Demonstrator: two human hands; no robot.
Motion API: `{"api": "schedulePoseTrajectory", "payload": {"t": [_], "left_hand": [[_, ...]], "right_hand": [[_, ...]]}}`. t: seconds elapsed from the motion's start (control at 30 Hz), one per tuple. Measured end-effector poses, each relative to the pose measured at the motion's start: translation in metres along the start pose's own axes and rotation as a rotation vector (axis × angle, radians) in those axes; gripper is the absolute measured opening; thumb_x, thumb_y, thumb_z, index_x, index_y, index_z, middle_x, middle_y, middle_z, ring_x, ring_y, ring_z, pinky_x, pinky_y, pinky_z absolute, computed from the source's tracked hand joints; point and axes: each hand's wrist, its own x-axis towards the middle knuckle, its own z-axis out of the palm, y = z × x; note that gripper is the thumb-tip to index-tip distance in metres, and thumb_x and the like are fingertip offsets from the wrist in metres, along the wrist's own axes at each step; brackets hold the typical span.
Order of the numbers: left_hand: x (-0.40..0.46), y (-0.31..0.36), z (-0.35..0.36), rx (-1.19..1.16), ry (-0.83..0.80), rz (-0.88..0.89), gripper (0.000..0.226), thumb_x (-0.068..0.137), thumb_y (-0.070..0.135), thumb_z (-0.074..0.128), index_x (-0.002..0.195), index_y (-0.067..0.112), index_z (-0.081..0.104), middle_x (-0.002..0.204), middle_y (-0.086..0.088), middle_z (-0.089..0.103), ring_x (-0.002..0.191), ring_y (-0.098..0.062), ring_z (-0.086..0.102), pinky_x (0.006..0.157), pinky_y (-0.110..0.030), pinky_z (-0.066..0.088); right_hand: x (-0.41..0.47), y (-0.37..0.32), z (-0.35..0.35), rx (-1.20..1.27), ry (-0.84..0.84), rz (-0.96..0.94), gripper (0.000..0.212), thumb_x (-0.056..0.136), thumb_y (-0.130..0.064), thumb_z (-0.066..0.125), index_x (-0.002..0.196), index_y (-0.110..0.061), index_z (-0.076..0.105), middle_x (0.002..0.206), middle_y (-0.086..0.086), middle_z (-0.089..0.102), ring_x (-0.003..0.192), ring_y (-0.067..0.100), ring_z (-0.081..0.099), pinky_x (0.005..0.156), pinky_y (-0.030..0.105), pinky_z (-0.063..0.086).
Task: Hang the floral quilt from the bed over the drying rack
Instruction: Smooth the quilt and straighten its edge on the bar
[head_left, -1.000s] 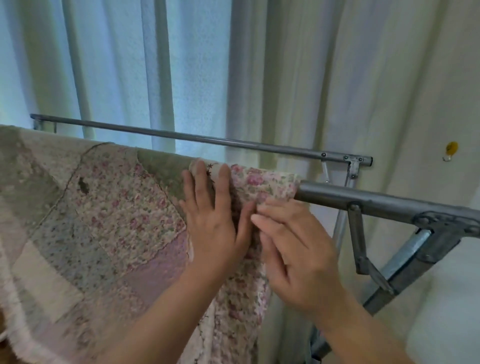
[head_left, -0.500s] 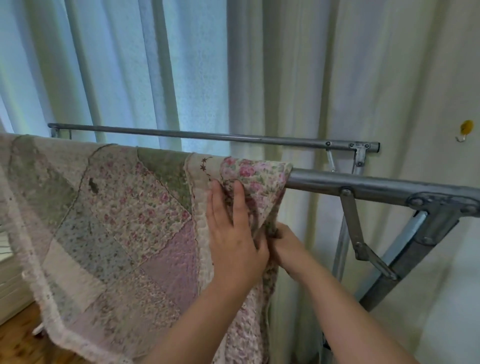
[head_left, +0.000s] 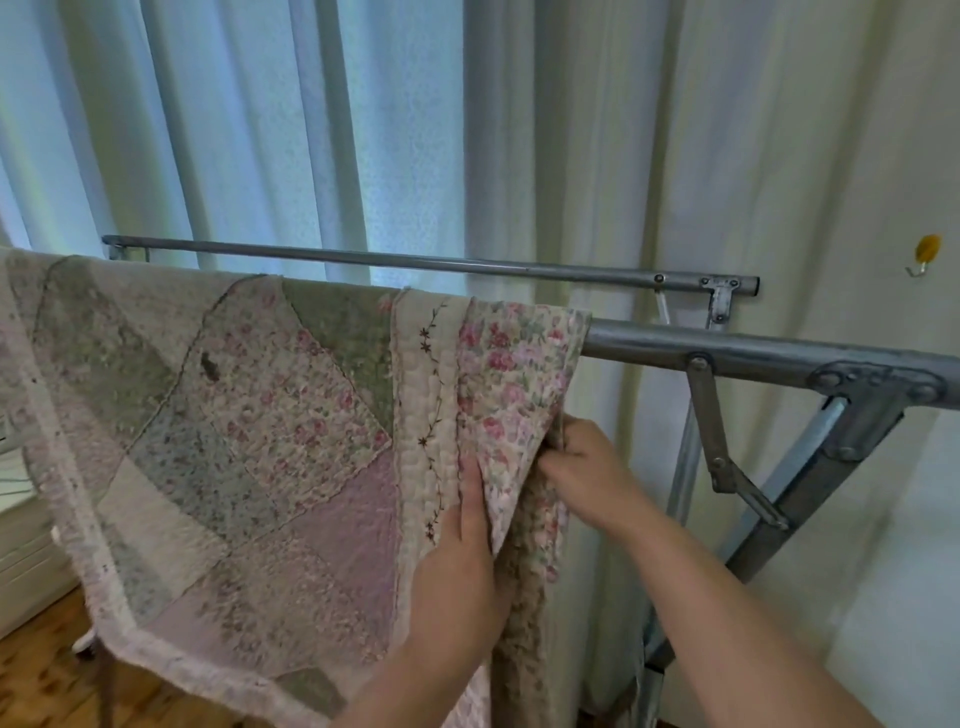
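The floral patchwork quilt (head_left: 249, 441) hangs draped over the near grey bar of the metal drying rack (head_left: 727, 348), covering the bar from the left edge to about the middle. My left hand (head_left: 462, 566) lies on the quilt's right border, fingers tucked under a folded flap of the rose-print edge. Just right of it, my right hand (head_left: 587, 467) pinches the quilt's right edge below the bar. The quilt's far side behind the bar is hidden.
A second, thinner rack bar (head_left: 415, 262) runs behind, close to pale curtains (head_left: 363, 130). The rack's folding brace and leg (head_left: 810, 483) slant down at right. A yellow wall hook (head_left: 927, 249) is on the right wall. Wooden floor (head_left: 36, 670) shows bottom left.
Both hands have slid down from the top of the bar along the quilt's right edge. The right hand went from pressing the top fold to pinching the edge lower down.
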Motion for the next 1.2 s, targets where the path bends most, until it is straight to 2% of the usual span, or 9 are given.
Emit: {"api": "schedulePoseTrajectory", "payload": {"t": [0.1, 0.23, 0.37, 0.5, 0.67, 0.77, 0.87, 1.0, 1.2], "left_hand": [[0.004, 0.005, -0.006, -0.191, 0.033, 0.048, 0.086, 0.087, 0.016, 0.049, 0.133, 0.040, -0.019, 0.115, -0.017, 0.057, 0.066, -0.027, 0.054, 0.045, -0.028, 0.027], [0.021, 0.024, -0.027, -0.196, 0.278, 0.170, 0.067, 0.080, 0.010, 0.062, 0.140, 0.011, 0.031, 0.118, -0.018, 0.055, 0.078, -0.032, 0.061, 0.053, -0.040, 0.052], [0.048, 0.044, -0.059, -0.164, 0.395, 0.221, 0.067, 0.073, -0.002, 0.061, 0.136, 0.009, 0.039, 0.111, -0.019, 0.058, 0.080, -0.034, 0.059, 0.059, -0.038, 0.047], [0.060, 0.062, -0.078, -0.225, 0.513, 0.333, 0.048, 0.071, -0.011, 0.051, 0.116, 0.001, 0.059, 0.101, -0.020, 0.063, 0.082, -0.035, 0.060, 0.064, -0.031, 0.043], [0.066, 0.076, -0.080, -0.131, 0.575, 0.404, 0.053, 0.071, -0.011, 0.053, 0.121, 0.005, 0.057, 0.096, -0.022, 0.060, 0.065, -0.034, 0.057, 0.052, -0.036, 0.050], [0.055, 0.065, -0.062, -0.147, 0.419, 0.207, 0.061, 0.081, 0.001, 0.055, 0.138, 0.011, 0.036, 0.115, -0.019, 0.058, 0.079, -0.038, 0.060, 0.059, -0.043, 0.049], [0.052, 0.056, -0.053, -0.154, 0.339, 0.078, 0.052, 0.081, 0.014, 0.057, 0.128, 0.008, 0.035, 0.106, -0.015, 0.060, 0.081, -0.037, 0.059, 0.058, -0.041, 0.046], [0.050, 0.051, -0.053, -0.071, 0.324, 0.180, 0.026, 0.083, 0.010, 0.053, 0.106, 0.003, 0.044, 0.071, -0.009, 0.052, 0.056, -0.032, 0.052, 0.043, -0.029, 0.025], [0.028, 0.043, -0.038, 0.043, 0.269, 0.278, 0.040, 0.065, 0.000, 0.072, 0.104, 0.000, 0.059, 0.066, -0.012, 0.062, 0.038, -0.027, 0.050, 0.035, -0.023, 0.029]], "right_hand": [[0.000, -0.004, -0.011, -0.011, -0.008, 0.082, 0.027, 0.082, 0.003, 0.051, 0.083, -0.019, 0.067, 0.080, -0.010, 0.066, 0.070, -0.012, 0.057, 0.061, 0.004, 0.044], [0.002, -0.009, -0.015, -0.116, -0.065, 0.106, 0.011, 0.078, -0.013, 0.059, 0.080, -0.019, 0.067, 0.085, 0.003, 0.070, 0.075, 0.005, 0.062, 0.065, 0.016, 0.047], [0.019, -0.017, -0.024, 0.193, 0.190, 0.099, 0.023, 0.082, -0.008, 0.057, 0.085, -0.030, 0.062, 0.091, -0.009, 0.068, 0.085, 0.010, 0.065, 0.067, 0.023, 0.051], [0.031, -0.015, -0.023, -0.057, 0.264, 0.095, 0.018, 0.082, -0.003, 0.056, 0.081, -0.017, 0.068, 0.084, -0.002, 0.070, 0.077, 0.008, 0.062, 0.064, 0.025, 0.052], [0.010, -0.005, -0.015, -0.084, 0.157, 0.184, 0.033, 0.077, -0.006, 0.055, 0.050, -0.023, 0.064, 0.050, -0.006, 0.064, 0.050, 0.007, 0.058, 0.045, 0.023, 0.047], [0.005, -0.008, -0.015, -0.015, 0.037, 0.169, 0.021, 0.075, -0.006, 0.053, 0.067, -0.018, 0.068, 0.062, 0.000, 0.070, 0.058, 0.016, 0.067, 0.053, 0.030, 0.057], [0.009, -0.010, -0.019, 0.001, 0.098, 0.151, 0.025, 0.077, -0.002, 0.051, 0.076, -0.023, 0.065, 0.068, -0.007, 0.070, 0.063, 0.012, 0.067, 0.054, 0.033, 0.058], [0.014, -0.011, -0.022, 0.005, 0.228, 0.131, 0.022, 0.086, -0.005, 0.050, 0.080, -0.019, 0.067, 0.079, 0.002, 0.071, 0.071, 0.016, 0.068, 0.057, 0.037, 0.057], [0.020, -0.018, -0.021, 0.255, 0.368, 0.059, 0.029, 0.088, -0.005, 0.051, 0.078, -0.027, 0.066, 0.084, -0.007, 0.070, 0.078, 0.010, 0.066, 0.066, 0.028, 0.052]]}}
